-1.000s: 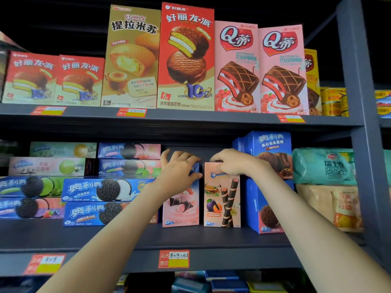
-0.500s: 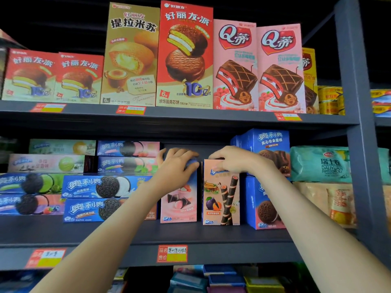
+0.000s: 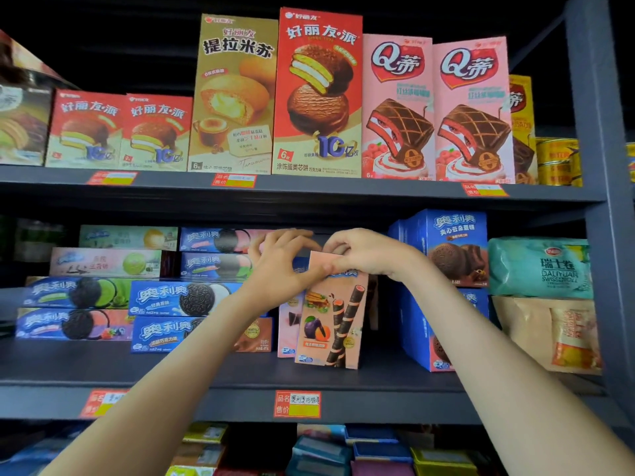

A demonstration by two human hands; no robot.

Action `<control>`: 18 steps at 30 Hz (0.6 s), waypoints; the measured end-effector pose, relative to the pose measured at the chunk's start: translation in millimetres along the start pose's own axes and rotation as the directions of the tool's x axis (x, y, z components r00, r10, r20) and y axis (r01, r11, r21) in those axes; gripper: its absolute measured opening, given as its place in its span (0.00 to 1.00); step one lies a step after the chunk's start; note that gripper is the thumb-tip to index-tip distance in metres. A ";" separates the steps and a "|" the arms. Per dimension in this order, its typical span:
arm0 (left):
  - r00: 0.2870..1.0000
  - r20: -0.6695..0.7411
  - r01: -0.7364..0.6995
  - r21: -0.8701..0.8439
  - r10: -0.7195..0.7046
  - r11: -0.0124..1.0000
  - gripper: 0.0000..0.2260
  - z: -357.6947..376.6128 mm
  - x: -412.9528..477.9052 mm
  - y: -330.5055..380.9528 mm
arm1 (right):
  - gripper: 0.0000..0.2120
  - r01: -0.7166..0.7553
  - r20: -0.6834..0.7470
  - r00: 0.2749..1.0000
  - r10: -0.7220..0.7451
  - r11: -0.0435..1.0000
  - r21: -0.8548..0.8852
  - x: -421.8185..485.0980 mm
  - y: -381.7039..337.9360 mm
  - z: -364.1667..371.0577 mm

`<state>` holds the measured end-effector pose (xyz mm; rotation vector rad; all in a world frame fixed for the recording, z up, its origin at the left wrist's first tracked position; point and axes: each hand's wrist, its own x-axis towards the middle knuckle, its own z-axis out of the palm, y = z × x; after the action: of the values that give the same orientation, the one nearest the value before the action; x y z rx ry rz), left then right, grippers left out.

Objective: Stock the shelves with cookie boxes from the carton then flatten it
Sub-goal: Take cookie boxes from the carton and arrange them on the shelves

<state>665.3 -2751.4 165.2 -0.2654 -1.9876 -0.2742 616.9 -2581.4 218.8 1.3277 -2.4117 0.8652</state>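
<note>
While tipping the peach-coloured cardboard wafer-roll box (image 3: 330,324) on the dark grey metal shelf (image 3: 192,372), pinching its top edge with the right hand (image 3: 364,255), curling the left hand (image 3: 283,269) over the neighbouring pink cardboard box (image 3: 287,326), likely holding it aside for room.

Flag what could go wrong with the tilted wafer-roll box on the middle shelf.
1. The wafer-roll box leans, forward of the pink box, gripped only at its top by the right hand; released now, it may topple off the shelf.
2. The left hand crowds the pink box and could knock it over.
</note>
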 end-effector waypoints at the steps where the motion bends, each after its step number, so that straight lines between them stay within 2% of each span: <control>1: 1.000 0.000 0.004 -0.007 -0.004 1.000 0.29 -2.8 -0.8 -1.9 | 0.15 0.007 0.001 1.000 -0.007 1.000 0.014 1.3 -0.1 2.7; 5: 0.999 0.048 0.026 -0.003 -0.026 1.000 0.25 -11.3 -0.4 -9.8 | 0.23 0.046 -0.004 0.999 -0.045 0.997 0.069 -1.0 -1.2 5.9; 8: 0.997 0.063 0.046 0.088 -0.052 0.995 0.15 -14.9 3.6 -14.5 | 0.21 0.046 -0.047 0.998 -0.045 0.999 0.021 -3.9 1.2 0.9; 11: 0.997 0.074 0.026 0.141 -0.037 0.990 0.17 -18.5 7.2 -15.6 | 0.16 -0.005 -0.043 0.999 0.004 1.000 -0.027 -6.2 9.0 -6.7; 14: 0.987 0.151 0.029 0.160 -0.054 0.987 0.18 -23.7 13.0 -11.0 | 0.18 -0.061 -0.016 0.998 0.060 0.987 -0.150 -10.0 13.7 -8.1; 18: 0.970 0.222 0.052 0.207 -0.099 0.977 0.20 -33.0 16.9 -13.0 | 0.21 -0.043 -0.048 0.998 0.039 0.995 -0.090 -9.8 14.6 0.9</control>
<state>682.6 -2772.8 193.2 -0.0949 -2.2413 -0.0926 610.1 -2569.4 207.9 1.2157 -2.4199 0.7778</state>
